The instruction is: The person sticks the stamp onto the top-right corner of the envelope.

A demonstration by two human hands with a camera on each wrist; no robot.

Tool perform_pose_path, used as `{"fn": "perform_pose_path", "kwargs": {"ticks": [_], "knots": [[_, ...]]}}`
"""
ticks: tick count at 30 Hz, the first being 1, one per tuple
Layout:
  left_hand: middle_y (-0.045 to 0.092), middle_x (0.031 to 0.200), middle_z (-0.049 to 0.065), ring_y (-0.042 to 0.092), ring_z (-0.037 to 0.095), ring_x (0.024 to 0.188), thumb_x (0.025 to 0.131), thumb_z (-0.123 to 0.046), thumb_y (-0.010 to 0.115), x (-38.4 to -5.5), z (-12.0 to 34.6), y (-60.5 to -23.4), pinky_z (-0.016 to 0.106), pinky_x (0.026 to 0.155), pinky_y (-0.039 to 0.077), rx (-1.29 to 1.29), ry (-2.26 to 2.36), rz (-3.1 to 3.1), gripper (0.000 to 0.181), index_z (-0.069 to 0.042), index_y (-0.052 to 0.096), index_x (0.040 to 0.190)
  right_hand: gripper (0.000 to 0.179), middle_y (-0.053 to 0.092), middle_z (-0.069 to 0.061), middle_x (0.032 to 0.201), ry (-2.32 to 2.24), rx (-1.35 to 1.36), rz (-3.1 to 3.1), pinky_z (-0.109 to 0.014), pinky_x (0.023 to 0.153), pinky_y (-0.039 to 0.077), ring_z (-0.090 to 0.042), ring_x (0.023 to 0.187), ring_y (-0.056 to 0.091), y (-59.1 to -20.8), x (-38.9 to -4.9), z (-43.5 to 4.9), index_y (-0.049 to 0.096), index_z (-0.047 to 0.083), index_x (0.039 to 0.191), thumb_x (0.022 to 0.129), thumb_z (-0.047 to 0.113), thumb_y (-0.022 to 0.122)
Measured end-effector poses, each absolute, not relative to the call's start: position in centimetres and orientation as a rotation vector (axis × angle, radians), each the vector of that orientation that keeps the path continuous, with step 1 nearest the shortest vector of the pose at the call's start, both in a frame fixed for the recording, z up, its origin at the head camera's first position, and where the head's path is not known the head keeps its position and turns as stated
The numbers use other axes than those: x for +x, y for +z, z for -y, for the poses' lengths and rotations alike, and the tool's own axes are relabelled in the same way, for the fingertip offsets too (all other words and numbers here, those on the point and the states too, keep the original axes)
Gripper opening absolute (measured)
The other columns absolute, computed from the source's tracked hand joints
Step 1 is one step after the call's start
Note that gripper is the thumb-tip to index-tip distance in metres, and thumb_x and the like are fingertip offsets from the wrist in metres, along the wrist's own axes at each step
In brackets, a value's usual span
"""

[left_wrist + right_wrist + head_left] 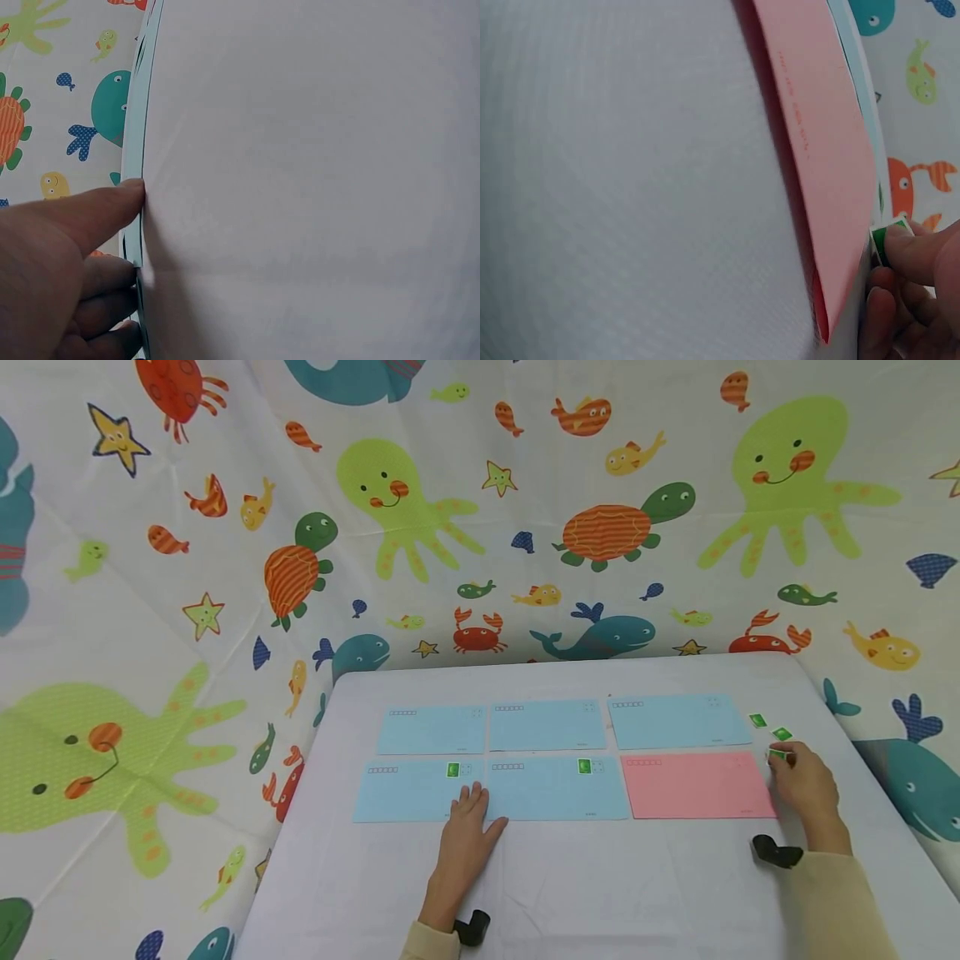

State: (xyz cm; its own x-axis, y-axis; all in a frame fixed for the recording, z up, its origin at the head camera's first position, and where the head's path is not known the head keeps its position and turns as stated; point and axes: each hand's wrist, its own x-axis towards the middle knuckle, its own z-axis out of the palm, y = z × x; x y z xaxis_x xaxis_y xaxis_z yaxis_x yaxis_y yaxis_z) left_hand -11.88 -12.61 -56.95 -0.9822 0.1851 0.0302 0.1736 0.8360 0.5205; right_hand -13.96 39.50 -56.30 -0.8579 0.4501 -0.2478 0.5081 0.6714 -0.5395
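Note:
My right hand (pixel 808 785) pinches a small green stamp (pixel 882 238) between thumb and fingers, just off the right edge of the pink envelope (pixel 697 787). Two loose green stamps, a nearer one (pixel 782 734) and a farther one (pixel 758 721), lie beyond that hand. With fingers stretched out, my left hand (pixel 467 847) rests at the lower edges of two front blue envelopes. Each of these, the left one (pixel 405 797) and the middle one (pixel 551 797), bears a green stamp near its upper right. In the left wrist view the thumb (pixel 112 202) touches an envelope edge.
A back row of blue envelopes, left (pixel 431 731), middle (pixel 546 727) and right (pixel 675 722), lies flat on the white table (pixel 600 893). Cloth printed with sea animals (pixel 450 527) hangs behind and beside it. Black wrist mounts sit by both sleeves.

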Motion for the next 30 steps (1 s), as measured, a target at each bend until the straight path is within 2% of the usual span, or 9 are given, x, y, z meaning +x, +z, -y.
{"fn": "perform_pose_path", "kwargs": {"ticks": [4,10,18,26,30], "knots": [[0.049,0.149,0.025,0.041,0.043,0.144,0.093,-0.029,0.071,-11.9,12.7,-56.8,0.058,0.117,0.034,0.291,0.852,-2.982,0.06,0.008,0.055,0.137,0.047,0.041,-0.04,0.136,-0.984,0.821,-2.787,-0.062,0.09,0.044,-0.052,0.114,0.044,-56.3,-13.8,-39.4,0.037,-0.011,0.144,0.107,0.019,0.038],[0.048,0.15,0.025,0.04,0.043,0.144,0.093,-0.029,0.071,-11.9,12.7,-56.9,0.058,0.117,0.033,0.288,0.868,-2.97,0.061,0.009,0.054,0.138,0.047,0.043,-0.037,0.131,-1.017,0.865,-2.787,-0.052,0.081,0.047,-0.047,0.109,0.045,-56.4,-13.6,-39.4,0.038,-0.012,0.143,0.106,0.018,0.039],[0.049,0.149,0.025,0.041,0.043,0.143,0.092,-0.029,0.072,-12.0,12.7,-57.1,0.058,0.116,0.034,0.297,0.864,-2.988,0.061,0.008,0.055,0.137,0.05,0.041,-0.036,0.136,-1.123,0.963,-2.738,-0.052,0.084,0.046,-0.048,0.117,0.043,-55.9,-13.5,-39.3,0.037,-0.012,0.144,0.105,0.018,0.037],[0.049,0.149,0.025,0.041,0.043,0.144,0.093,-0.029,0.071,-12.1,12.7,-57.3,0.059,0.116,0.034,0.308,0.853,-2.991,0.06,0.008,0.055,0.137,0.048,0.051,-0.032,0.12,-1.147,0.974,-2.799,-0.019,0.057,0.039,-0.038,0.099,0.051,-56.1,-13.0,-39.5,0.045,-0.013,0.139,0.103,0.018,0.04],[0.049,0.149,0.025,0.041,0.043,0.144,0.093,-0.029,0.071,-12.0,12.7,-57.2,0.059,0.116,0.034,0.307,0.838,-2.986,0.06,0.008,0.055,0.138,0.048,0.052,-0.029,0.117,-1.171,0.98,-2.783,-0.013,0.052,0.038,-0.032,0.094,0.053,-56.0,-12.8,-39.5,0.042,-0.012,0.14,0.104,0.019,0.041]]}}
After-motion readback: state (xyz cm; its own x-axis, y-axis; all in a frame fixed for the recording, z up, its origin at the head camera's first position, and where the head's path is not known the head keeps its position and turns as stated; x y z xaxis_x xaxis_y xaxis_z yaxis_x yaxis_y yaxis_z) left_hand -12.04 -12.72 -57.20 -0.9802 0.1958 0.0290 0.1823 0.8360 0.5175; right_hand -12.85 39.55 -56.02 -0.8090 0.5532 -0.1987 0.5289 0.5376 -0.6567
